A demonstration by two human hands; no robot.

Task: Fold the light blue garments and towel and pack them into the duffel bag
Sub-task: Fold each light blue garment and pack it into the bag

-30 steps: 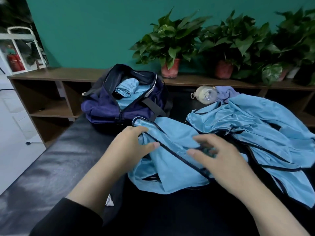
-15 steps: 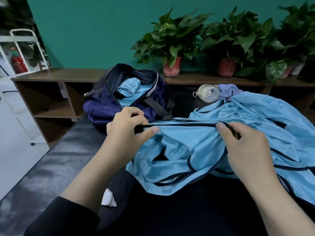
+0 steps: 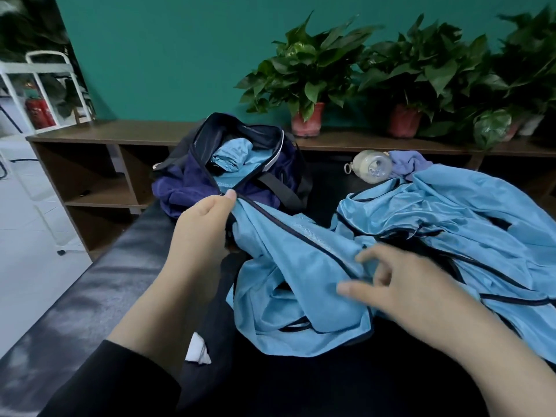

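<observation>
A light blue garment with dark trim (image 3: 304,272) lies crumpled on the black padded table (image 3: 99,296). My left hand (image 3: 201,230) pinches its trimmed edge and lifts it near the bag. My right hand (image 3: 403,290) hovers over the garment's right part with fingers loosely spread, gripping nothing. A second light blue garment (image 3: 469,224) is heaped at the right. The navy duffel bag (image 3: 192,188) stands unzipped at the back, with rolled light blue cloth (image 3: 231,159) inside. A purple-blue towel (image 3: 409,164) lies behind the heap.
A clear bottle (image 3: 371,167) lies on its side beside the towel. A brown shelf unit (image 3: 99,164) runs behind the table with potted plants (image 3: 307,82) on top. A white scrap (image 3: 197,352) lies on the table near my left forearm. White floor lies to the left.
My right hand has let go of the trimmed edge and dropped lower over the garment. My left hand has raised its end of the edge toward the bag.
</observation>
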